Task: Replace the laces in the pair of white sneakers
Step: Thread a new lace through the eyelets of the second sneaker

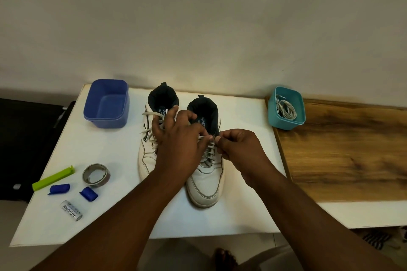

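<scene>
I have both grips pinching the lace (210, 149) atop the right sneaker (206, 174) at mid-counter: left hand (180, 138), right hand (240, 149). I'd loosen each crossing gently, steadying the shoe, before pulling ends free.

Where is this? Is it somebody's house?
Probably a room at home: a small white table against a plain wall, sneakers on it, a wooden counter beside it, and tubs with household bits.
</scene>
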A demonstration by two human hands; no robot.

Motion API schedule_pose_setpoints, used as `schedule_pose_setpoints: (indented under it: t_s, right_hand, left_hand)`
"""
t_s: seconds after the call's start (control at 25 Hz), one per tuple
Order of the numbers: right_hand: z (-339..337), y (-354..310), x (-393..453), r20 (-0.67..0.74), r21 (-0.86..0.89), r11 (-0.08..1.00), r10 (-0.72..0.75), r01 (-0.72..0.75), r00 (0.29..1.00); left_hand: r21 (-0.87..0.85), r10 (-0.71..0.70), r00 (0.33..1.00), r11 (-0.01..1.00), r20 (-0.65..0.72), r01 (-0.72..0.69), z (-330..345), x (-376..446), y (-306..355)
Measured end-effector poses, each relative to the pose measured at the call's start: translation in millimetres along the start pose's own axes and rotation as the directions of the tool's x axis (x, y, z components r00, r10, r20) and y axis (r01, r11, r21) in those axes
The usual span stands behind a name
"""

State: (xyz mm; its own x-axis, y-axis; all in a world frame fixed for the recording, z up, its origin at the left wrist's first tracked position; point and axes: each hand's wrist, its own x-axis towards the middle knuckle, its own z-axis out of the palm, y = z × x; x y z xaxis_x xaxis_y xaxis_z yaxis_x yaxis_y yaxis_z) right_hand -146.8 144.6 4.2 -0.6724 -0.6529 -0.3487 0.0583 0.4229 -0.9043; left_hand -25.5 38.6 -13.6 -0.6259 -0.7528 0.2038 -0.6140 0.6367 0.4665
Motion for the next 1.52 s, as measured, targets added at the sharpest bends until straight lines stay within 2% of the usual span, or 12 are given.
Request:
schedule_pose_setpoints:
  t_s: [0.68,0.88,1.0,1.08,1.16,1.2,1.24,1.28,1.32,1.36,1.44,1.52]
  right_hand:
    - [-2.7,-0.3,-0.7,0.054,-0.038,0.999,-0.013,0.015,0.998]
    - [-1.4,3.1,2.1,-0.003,-0.233,0.961,-0.154,0.149,0.988]
    - [-1.9,5.4,6.7,-0.024,-0.323,0.934,-0.171,0.154,0.985]
    - [-1.9,2.8,9.3,-0.132,-0.205,0.976,-0.107,0.079,0.985]
    - [-6.6,-9.2,13.2,-0.245,0.206,0.978,0.032,0.02,0.969]
    - [-11.9,-18.7,13.8,-0.261,0.459,0.888,0.094,0.038,0.961]
    - [-19.2,-28.1,13.2,-0.281,0.667,0.739,0.133,0.094,0.95]
    - [-27.9,-35.1,12.8,-0.327,0.787,0.589,0.148,0.182,0.933]
    - [-35.7,-39.3,12.3,-0.395,0.828,0.484,0.145,0.283,0.907]
    - [-41.0,-42.6,10.1,-0.461,0.816,0.447,0.118,0.368,0.879]
    - [-39.2,-44.0,5.5,-0.542,0.717,0.528,0.013,0.455,0.84]
    - [-28.8,-37.3,4.5,-0.528,0.626,0.642,-0.069,0.443,0.847]
  left_hand:
    - [0.024,0.003,0.999,1.0,-0.038,-0.002,7.0,-1.4,4.5]
    - [0.018,0.019,1.0,1.0,-0.022,-0.019,8.3,-1.3,5.6]
    - [0.014,0.009,1.0,1.0,0.021,-0.01,3.4,-2.4,3.0]
    - [0.064,0.007,0.997,0.998,0.082,-0.012,-3.4,-2.0,0.2]
    - [0.146,0.009,0.99,0.989,0.141,-0.029,-11.0,-0.7,-2.0]
    - [0.186,0.013,0.986,0.982,0.164,-0.044,-13.8,-0.6,-2.8]
    - [0.216,0.018,0.984,0.975,0.179,-0.058,-16.1,-1.1,-3.3]
    - [0.234,0.023,0.982,0.97,0.188,-0.068,-18.0,-2.2,-3.4]
    - [0.243,0.032,0.981,0.967,0.192,-0.079,-19.1,-3.1,-2.8]
    - [0.245,0.04,0.98,0.965,0.193,-0.088,-19.8,-4.2,-2.3]
    - [0.23,0.043,0.98,0.969,0.194,-0.088,-20.9,-5.3,-1.8]
    - [0.201,0.005,0.98,0.979,0.197,-0.046,-26.4,-3.8,-1.4]
